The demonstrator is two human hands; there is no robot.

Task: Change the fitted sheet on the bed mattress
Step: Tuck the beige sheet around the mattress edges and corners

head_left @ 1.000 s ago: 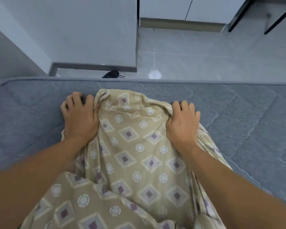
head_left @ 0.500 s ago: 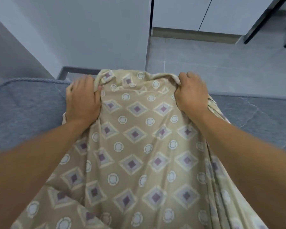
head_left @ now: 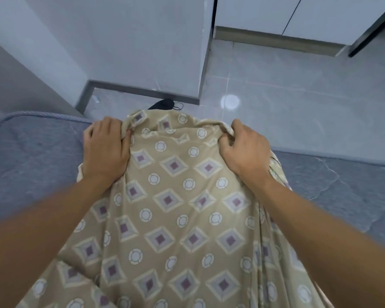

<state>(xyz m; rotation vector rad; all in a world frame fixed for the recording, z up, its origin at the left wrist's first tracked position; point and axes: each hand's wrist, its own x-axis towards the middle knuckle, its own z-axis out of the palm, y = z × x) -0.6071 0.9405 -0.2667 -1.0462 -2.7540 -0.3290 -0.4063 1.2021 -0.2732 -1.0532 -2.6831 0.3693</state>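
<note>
1. Head view looks down on the mattress [head_left: 31,156], bare grey quilting running left to right with its far edge against the tiled floor [head_left: 298,90]. Most of it is uncovered, so I'd judge the job barely begun; the big risk is the whole cover going on skewed if this edge isn't squared to the far side.

2. Sheet [head_left: 176,218], beige with diamonds and circles, lies bunched in one narrow strip down the middle, its leading hem lifted right at the far edge. Gathered like that, it could snag or twist as it's spread, and whichever hem this is, I can't tell if it's the correct one for this side.

3. Left hand [head_left: 105,152] is closed over the hem, fingers curled around a fold, palm pressing down on cloth and mattress. If it pulls harder than the other, the strip drags sideways.

4. Right hand [head_left: 245,152] grips the opposite bunch, knuckles up, fingers wrapped tight into the fabric. A slipped grip here drops the hem off the edge.

5. Black mask [head_left: 165,104] sits on the floor just beyond the hem; loose cloth falling over could land on it.
</note>
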